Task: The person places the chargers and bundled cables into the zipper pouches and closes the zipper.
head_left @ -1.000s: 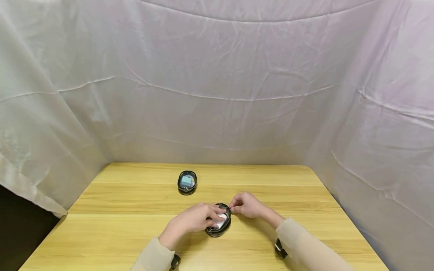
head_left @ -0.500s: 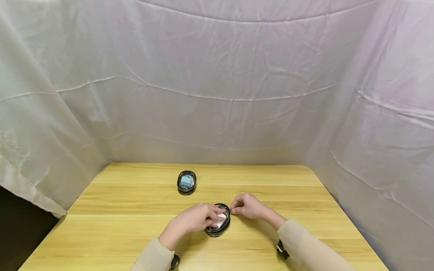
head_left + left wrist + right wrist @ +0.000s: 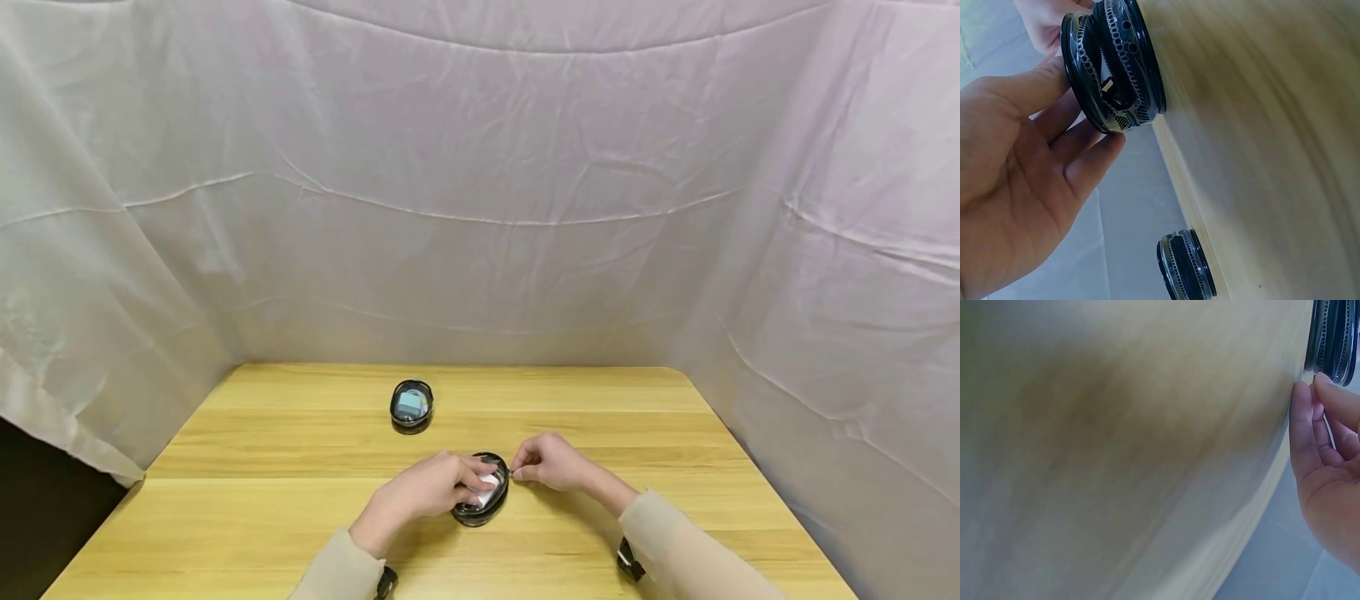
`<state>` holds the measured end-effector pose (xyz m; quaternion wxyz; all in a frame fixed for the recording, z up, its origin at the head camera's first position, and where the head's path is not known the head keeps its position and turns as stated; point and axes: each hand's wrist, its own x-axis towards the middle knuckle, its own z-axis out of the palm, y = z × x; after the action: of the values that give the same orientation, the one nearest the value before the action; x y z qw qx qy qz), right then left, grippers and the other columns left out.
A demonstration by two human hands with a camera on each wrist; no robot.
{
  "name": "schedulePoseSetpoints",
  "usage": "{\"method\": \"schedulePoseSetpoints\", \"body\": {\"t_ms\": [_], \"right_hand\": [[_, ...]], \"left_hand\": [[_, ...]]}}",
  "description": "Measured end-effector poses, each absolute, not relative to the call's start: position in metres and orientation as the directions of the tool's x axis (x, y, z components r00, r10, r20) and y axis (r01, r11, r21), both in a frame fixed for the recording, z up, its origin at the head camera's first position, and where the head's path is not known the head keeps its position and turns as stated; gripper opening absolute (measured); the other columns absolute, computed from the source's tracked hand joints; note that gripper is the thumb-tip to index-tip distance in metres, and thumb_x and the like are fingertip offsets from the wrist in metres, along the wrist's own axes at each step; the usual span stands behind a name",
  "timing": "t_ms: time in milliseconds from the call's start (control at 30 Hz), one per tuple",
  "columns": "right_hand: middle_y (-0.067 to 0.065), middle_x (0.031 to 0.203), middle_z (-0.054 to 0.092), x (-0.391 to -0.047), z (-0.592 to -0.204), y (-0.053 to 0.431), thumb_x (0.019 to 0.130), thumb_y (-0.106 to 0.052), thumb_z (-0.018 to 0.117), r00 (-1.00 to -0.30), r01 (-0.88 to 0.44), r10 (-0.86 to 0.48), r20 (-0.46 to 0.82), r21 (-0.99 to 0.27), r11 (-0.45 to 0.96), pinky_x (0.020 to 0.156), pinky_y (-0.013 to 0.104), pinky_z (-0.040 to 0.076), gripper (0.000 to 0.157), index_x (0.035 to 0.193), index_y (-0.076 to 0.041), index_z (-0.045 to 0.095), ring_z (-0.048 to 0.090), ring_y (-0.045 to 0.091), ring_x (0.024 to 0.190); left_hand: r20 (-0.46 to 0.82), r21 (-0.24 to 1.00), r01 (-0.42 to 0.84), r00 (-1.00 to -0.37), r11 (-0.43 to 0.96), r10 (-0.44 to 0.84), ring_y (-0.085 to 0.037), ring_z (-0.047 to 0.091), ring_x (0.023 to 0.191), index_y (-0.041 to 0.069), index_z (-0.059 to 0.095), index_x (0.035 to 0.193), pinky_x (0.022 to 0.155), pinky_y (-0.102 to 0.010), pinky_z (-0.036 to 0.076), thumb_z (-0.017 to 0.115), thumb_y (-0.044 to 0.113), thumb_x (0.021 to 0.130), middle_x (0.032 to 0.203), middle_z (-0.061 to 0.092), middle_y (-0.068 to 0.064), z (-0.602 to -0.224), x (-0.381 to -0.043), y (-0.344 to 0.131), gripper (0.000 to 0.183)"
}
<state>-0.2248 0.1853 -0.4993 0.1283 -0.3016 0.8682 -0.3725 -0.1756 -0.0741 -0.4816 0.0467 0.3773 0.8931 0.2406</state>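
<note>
An oval black zip case (image 3: 495, 497) with a clear lid lies on the table, something white showing inside. My left hand (image 3: 431, 485) holds it from the left, fingers over the lid. In the left wrist view the case's zip teeth (image 3: 1124, 62) stand apart in a gap, with the left thumb and fingers at the rim. At its right edge my right hand (image 3: 553, 463) pinches a small dark zip pull, mostly hidden between thumb and forefinger. The right wrist view shows those fingertips (image 3: 1324, 380) close beside the case (image 3: 1335, 340).
Farther back and to the left, a second similar oval zip case (image 3: 412, 406) stands on the wooden table (image 3: 585, 533). Pale cloth curtains (image 3: 487, 275) rise behind the table and along both sides. Dark bands sit at both wrists.
My right hand has shifted slightly to the right and toward me along the case's edge. The left hand keeps its hold on the case, which stays nearly in place.
</note>
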Motion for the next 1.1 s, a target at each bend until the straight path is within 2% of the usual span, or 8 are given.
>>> {"method": "schedulePoseSetpoints", "body": {"t_ms": [400, 700, 1100], "right_hand": [[0.003, 0.082, 0.072, -0.224, -0.502, 0.183, 0.094, -0.004, 0.075, -0.793, -0.416, -0.609, 0.005, -0.734, 0.537, 0.06, 0.025, 0.059, 0.005, 0.091, -0.001, 0.073, 0.067, 0.014, 0.07], [0.002, 0.079, 0.071, -0.226, -0.502, 0.179, 0.094, -0.006, 0.076, -0.809, -0.432, -0.586, 0.036, -0.713, 0.552, 0.056, 0.021, 0.052, 0.004, 0.091, -0.005, 0.074, 0.061, 0.01, 0.066], [0.0, 0.082, 0.072, -0.234, -0.502, 0.165, 0.095, -0.002, 0.073, -0.809, -0.443, -0.585, 0.055, -0.71, 0.547, 0.057, 0.021, 0.052, 0.008, 0.09, -0.009, 0.074, 0.062, 0.011, 0.068]], "left_hand": [[0.101, 0.472, 0.656, -0.704, 0.589, 0.703, -0.024, 0.061, 0.132, 0.015, 0.078, 0.123, 0.109, -0.034, 0.051, 0.076, 0.014, 0.095, 0.141, 0.066, -0.001, -0.477, -0.173, -0.076, 0.028], [0.106, 0.467, 0.669, -0.692, 0.578, 0.715, -0.024, 0.061, 0.131, 0.013, 0.078, 0.122, 0.109, -0.036, 0.051, 0.077, 0.015, 0.094, 0.142, 0.066, -0.001, -0.473, -0.173, -0.076, 0.028], [0.117, 0.408, 0.688, -0.691, 0.6, 0.714, -0.023, 0.061, 0.13, 0.014, 0.079, 0.122, 0.109, -0.038, 0.051, 0.08, 0.018, 0.092, 0.14, 0.067, -0.001, -0.469, -0.173, -0.079, 0.03]]}}
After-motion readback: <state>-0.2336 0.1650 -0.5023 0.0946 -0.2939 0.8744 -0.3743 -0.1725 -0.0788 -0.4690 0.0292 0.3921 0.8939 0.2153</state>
